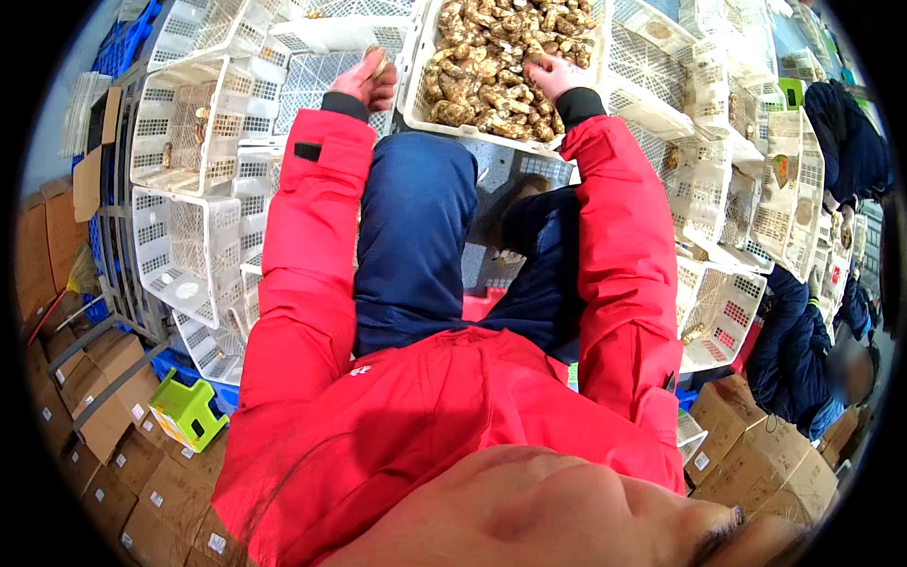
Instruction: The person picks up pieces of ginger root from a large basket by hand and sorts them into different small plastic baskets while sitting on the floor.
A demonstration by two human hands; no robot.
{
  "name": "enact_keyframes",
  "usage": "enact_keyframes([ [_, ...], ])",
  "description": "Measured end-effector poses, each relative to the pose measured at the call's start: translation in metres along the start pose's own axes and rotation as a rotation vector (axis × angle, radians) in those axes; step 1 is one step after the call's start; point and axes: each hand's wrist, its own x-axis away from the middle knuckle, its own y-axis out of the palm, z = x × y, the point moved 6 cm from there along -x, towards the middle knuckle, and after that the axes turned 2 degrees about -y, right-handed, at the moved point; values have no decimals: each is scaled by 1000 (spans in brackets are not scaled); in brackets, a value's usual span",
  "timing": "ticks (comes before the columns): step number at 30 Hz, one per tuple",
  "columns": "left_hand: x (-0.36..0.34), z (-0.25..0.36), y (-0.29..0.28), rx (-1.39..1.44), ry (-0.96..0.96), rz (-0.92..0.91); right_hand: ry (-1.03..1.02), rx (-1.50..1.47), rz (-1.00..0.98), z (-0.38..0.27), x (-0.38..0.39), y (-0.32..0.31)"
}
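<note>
In front of my knees stands a white plastic crate [412, 106] heaped with brown, knobbly mushrooms [482, 71], stems and caps mixed together. My right hand [554, 76] reaches over its right side, fingers pinched on a mushroom [535, 47] at the top of the heap. Left of the crate, my left hand [367, 83] is raised above a white basket [326, 71] with a lattice bottom. Its fingers are curled round a small pale-brown mushroom [377, 60], mostly covered by the hand.
White baskets surround me, including ones at left [179, 248] and right [713, 307]; some hold a few mushrooms. A green step stool [189, 411] stands among cardboard boxes [142, 472] at lower left. More boxes [770, 463] and a person in dark clothes [789, 354] are at right.
</note>
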Motion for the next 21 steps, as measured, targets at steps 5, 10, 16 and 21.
enact_keyframes([
  [5, -16, -91, -138, 61, -185, 303, -158, 330, -272, 11, -13, 61],
  [10, -22, -118, -154, 177, -228, 456, -246, 612, -292, -6, 0, 90],
  [16, -20, -58, -160, -236, -114, 630, -122, 186, -84, -13, -15, 45],
  [21, -21, 1, 28, -84, 51, -384, -158, -1384, -292, -37, 6, -8],
])
